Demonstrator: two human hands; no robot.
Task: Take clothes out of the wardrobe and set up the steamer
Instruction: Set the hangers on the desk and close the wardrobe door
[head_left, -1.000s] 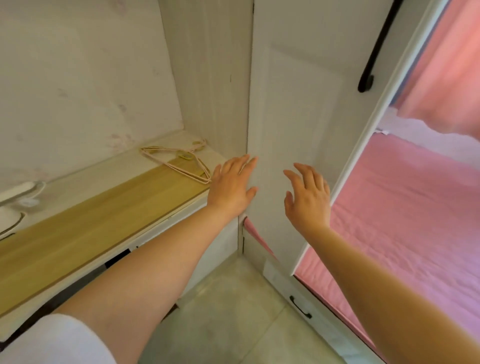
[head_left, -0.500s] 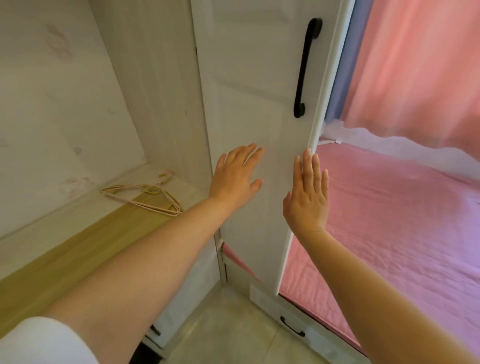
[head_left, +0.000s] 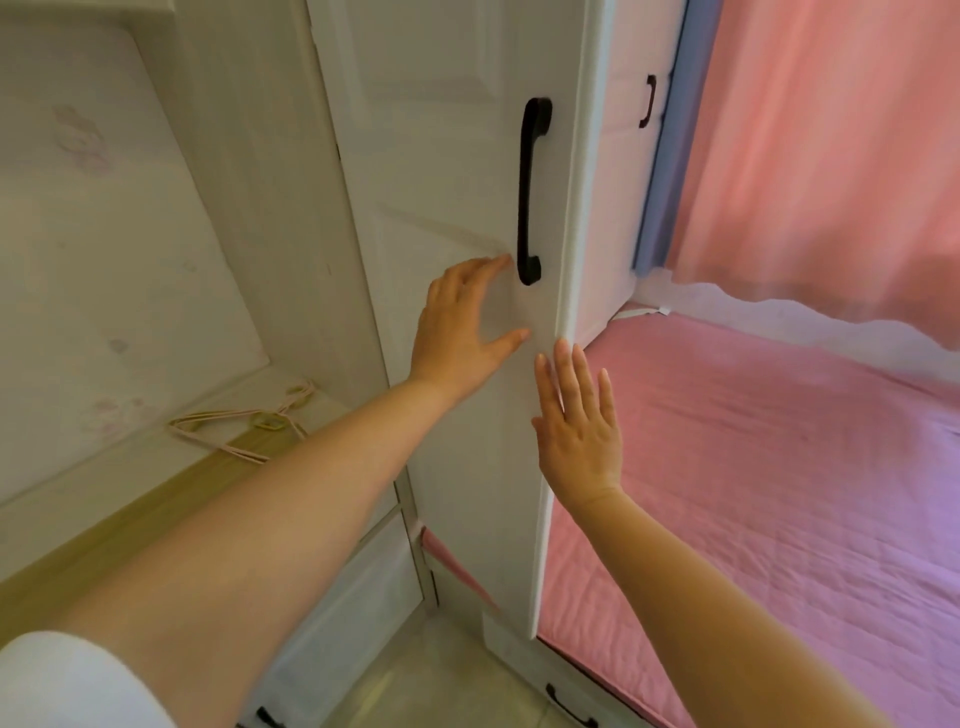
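Against wardrobe door: left hand flat below handle; right hand flat, fingers straight, at door edge.

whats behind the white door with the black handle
Past the wardrobe door edge, a pink bed cover, a pink curtain and another white panel show. What lies directly behind the door is hidden.

Wardrobe shelf: pink hangers lying flat.
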